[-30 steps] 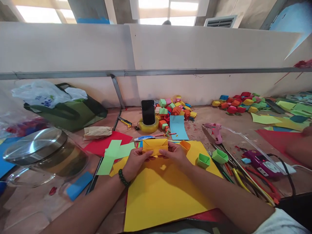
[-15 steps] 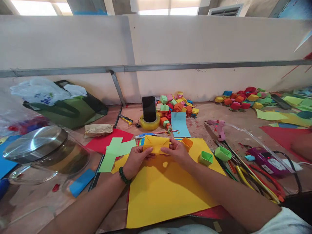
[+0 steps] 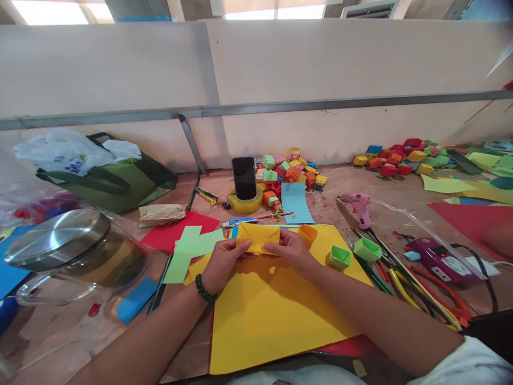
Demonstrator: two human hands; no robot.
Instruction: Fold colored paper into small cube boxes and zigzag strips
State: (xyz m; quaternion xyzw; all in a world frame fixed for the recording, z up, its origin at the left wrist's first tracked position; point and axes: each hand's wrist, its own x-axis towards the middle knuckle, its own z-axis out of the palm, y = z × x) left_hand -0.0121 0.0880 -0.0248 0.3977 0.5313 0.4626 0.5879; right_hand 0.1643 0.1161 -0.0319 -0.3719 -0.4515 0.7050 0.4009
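Observation:
A folded piece of yellow-orange paper (image 3: 258,235) is held up between both hands, with diagonal creases on its face. My left hand (image 3: 225,261) pinches its left end, thumb in front and fingers behind. At the right end, my right hand (image 3: 294,249) grips it the same way. Beneath them lies a large yellow sheet (image 3: 276,321). Close to my right hand stand a small orange paper box (image 3: 308,235) and two small green paper boxes, one (image 3: 339,258) on the yellow sheet and another (image 3: 367,249) just right of it.
A phone (image 3: 244,178) leans on a tape roll (image 3: 245,203), beside a pile of folded paper cubes (image 3: 292,171). On the right lie a pink glue gun (image 3: 360,208) and a purple device (image 3: 436,260). A glass pitcher (image 3: 80,251) and green bag (image 3: 124,182) are left.
The hands still hold the folded paper in nearly the same place, its face tilted slightly differently. The camera view has shifted a little.

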